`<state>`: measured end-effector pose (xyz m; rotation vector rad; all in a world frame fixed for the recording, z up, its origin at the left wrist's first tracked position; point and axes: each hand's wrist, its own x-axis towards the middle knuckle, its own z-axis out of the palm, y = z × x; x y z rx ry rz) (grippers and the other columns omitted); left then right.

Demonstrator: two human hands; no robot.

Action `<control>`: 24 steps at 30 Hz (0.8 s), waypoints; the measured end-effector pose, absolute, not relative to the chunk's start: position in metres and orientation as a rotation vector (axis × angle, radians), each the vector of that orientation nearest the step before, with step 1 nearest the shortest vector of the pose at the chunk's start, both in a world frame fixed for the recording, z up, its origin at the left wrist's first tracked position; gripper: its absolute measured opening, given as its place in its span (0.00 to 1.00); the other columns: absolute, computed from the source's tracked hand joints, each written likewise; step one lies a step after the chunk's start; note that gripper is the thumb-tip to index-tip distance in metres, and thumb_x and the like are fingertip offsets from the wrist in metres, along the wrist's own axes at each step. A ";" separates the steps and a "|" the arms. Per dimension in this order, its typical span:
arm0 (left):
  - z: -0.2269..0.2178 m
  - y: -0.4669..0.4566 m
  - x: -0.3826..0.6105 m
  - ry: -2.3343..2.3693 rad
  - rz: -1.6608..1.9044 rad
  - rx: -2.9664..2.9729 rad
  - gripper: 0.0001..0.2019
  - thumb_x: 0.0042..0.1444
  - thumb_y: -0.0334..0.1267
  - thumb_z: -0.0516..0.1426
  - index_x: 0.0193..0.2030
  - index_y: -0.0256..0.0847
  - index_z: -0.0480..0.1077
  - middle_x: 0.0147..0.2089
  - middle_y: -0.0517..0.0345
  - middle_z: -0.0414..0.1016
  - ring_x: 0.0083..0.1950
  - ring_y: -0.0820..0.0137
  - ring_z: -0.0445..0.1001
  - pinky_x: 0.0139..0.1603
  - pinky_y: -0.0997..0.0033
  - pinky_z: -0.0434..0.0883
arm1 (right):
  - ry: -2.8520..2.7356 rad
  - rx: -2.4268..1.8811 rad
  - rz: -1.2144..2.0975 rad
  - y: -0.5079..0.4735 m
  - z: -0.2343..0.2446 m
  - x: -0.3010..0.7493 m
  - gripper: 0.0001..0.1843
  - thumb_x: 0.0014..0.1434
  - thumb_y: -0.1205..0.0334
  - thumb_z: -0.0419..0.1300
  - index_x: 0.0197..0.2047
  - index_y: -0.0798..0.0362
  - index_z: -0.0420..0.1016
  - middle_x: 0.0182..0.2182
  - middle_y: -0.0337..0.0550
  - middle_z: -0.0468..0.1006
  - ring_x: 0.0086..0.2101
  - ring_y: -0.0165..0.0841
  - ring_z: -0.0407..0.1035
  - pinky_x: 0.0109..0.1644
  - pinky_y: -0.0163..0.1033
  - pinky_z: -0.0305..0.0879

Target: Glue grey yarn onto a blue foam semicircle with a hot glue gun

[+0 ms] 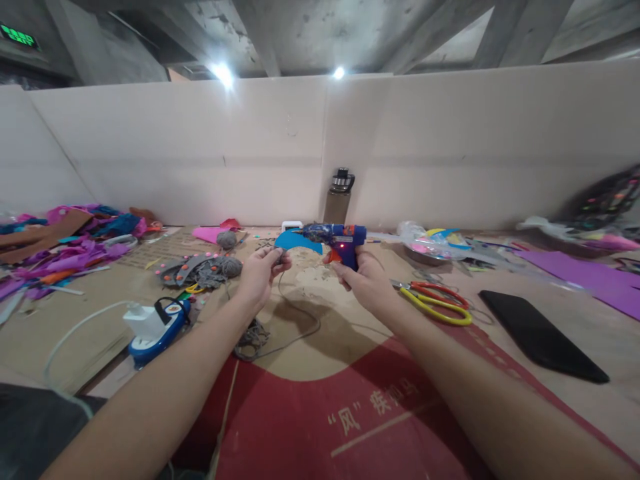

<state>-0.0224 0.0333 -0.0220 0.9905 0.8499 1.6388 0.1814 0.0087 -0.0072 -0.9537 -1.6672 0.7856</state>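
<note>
My left hand [261, 272] is closed in a pinch at the left end of a blue crescent-shaped piece [305, 244], felt or foam. Some grey yarn [300, 308] hangs from these fingers and runs down to a loose tangle on the cardboard. In my right hand [364, 273] is a blue hot glue gun [340, 236] with a red trigger and a lit red lamp. Its nozzle points left and overlaps the upper edge of the blue piece; whether they touch I cannot tell.
Scissors [440, 303] and a black phone [543, 333] lie right of my right arm. A power strip [160, 333] with a white plug sits at left, near grey yarn pieces [197, 270]. A bottle [339, 197] stands behind. Coloured scraps [65, 240] pile up far left.
</note>
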 end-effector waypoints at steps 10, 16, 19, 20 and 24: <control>-0.020 0.026 -0.013 0.875 1.583 1.016 0.08 0.43 0.36 0.63 0.28 0.33 0.71 0.27 0.56 0.74 0.27 0.77 0.72 0.31 0.76 0.71 | -1.895 -1.033 0.481 0.010 -0.018 0.179 0.14 0.58 0.55 0.55 0.45 0.52 0.68 0.34 0.43 0.74 0.31 0.34 0.66 0.38 0.41 0.61; -0.020 0.026 -0.011 0.885 1.572 1.024 0.09 0.42 0.36 0.64 0.28 0.33 0.70 0.26 0.57 0.74 0.27 0.76 0.72 0.31 0.75 0.71 | -1.903 -1.012 0.437 0.010 -0.021 0.179 0.14 0.58 0.56 0.54 0.46 0.51 0.67 0.37 0.43 0.74 0.34 0.35 0.66 0.39 0.40 0.61; -0.021 0.026 -0.011 0.890 1.573 1.026 0.10 0.42 0.37 0.64 0.28 0.33 0.70 0.26 0.56 0.74 0.27 0.75 0.72 0.31 0.74 0.71 | -1.910 -1.041 0.427 0.010 -0.021 0.179 0.13 0.58 0.56 0.54 0.46 0.50 0.67 0.36 0.42 0.74 0.34 0.36 0.66 0.40 0.41 0.61; -0.021 0.026 -0.011 0.891 1.574 1.028 0.10 0.42 0.37 0.65 0.28 0.33 0.71 0.26 0.56 0.74 0.27 0.75 0.72 0.31 0.74 0.71 | -1.915 -1.053 0.422 0.010 -0.021 0.179 0.13 0.58 0.56 0.54 0.46 0.50 0.67 0.35 0.42 0.74 0.34 0.36 0.66 0.40 0.41 0.61; -0.021 0.026 -0.011 0.889 1.570 1.043 0.12 0.41 0.38 0.66 0.28 0.33 0.70 0.27 0.55 0.74 0.27 0.75 0.72 0.32 0.74 0.71 | -1.918 -1.046 0.416 0.010 -0.021 0.178 0.14 0.58 0.57 0.54 0.47 0.50 0.67 0.35 0.42 0.75 0.34 0.36 0.66 0.40 0.41 0.61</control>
